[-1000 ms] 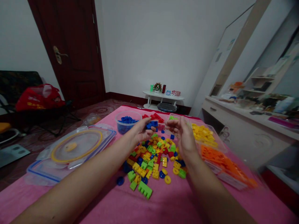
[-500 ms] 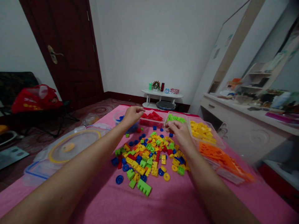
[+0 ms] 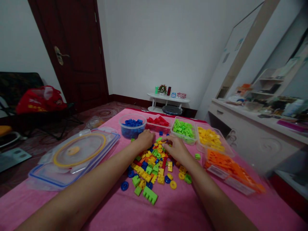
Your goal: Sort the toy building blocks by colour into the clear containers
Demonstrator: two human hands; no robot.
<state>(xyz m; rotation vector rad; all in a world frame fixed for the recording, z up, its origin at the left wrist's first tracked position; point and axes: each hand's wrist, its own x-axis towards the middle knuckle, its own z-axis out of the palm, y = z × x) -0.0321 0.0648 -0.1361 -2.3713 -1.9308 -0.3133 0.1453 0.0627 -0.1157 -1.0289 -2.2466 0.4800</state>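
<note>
A loose pile of mixed toy building bricks (image 3: 150, 168) in yellow, green, blue, red and orange lies on the pink cloth. My left hand (image 3: 145, 140) reaches down at the pile's back left edge, its fingertips mostly hidden behind the hand. Over the back right of the pile is my right hand (image 3: 177, 148), thumb and forefinger apart above yellow pieces. Beyond the hands stand a round tub of blue bricks (image 3: 132, 123), a box of red bricks (image 3: 158, 121) and a box of green bricks (image 3: 184, 129). At the right are boxes of yellow bricks (image 3: 210, 138) and orange bricks (image 3: 231, 170).
Stacked clear lids (image 3: 79, 150) lie to the left on the pink cloth (image 3: 178, 211). One green brick (image 3: 197, 156) sits apart beside my right wrist. A white dresser (image 3: 255, 128) stands to the right, and a low white table (image 3: 168, 97) by the far wall.
Both hands have come down and nearer, from beside the containers to the back of the pile. The blue tub and green box show more fully. A green brick now lies right of my wrist.
</note>
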